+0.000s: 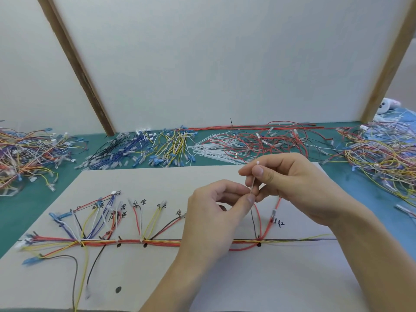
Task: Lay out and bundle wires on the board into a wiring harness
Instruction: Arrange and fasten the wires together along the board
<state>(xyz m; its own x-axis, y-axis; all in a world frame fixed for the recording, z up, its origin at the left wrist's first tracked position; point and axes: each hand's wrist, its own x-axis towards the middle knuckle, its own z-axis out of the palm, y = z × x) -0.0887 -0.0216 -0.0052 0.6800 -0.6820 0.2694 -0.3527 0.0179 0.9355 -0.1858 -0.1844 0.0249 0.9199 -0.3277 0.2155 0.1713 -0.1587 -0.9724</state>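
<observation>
**Cable tie held above the harness on the board**

Both hands were raised over the board [225, 278], just above the harness [157, 242]. The right hand [299, 183] pinched a white tie [254, 181] near its head between thumb and forefinger; the left hand [216, 212] pinched its lower end the same way. The tie stood nearly upright, head uppermost, tilted slightly right and away.

The harness trunk ran left to right across the board, long axis parallel to the near edge. Branches fanned away from the trunk toward handwritten labels; a few wires trailed toward the near edge. The trunk's right end reached close to the board's right edge.

The board nearer than the trunk lay mostly bare. Beyond the board's far edge, loose wire piles [171, 145] and spare ties [213, 152] crowded the green mat [40, 206].
</observation>
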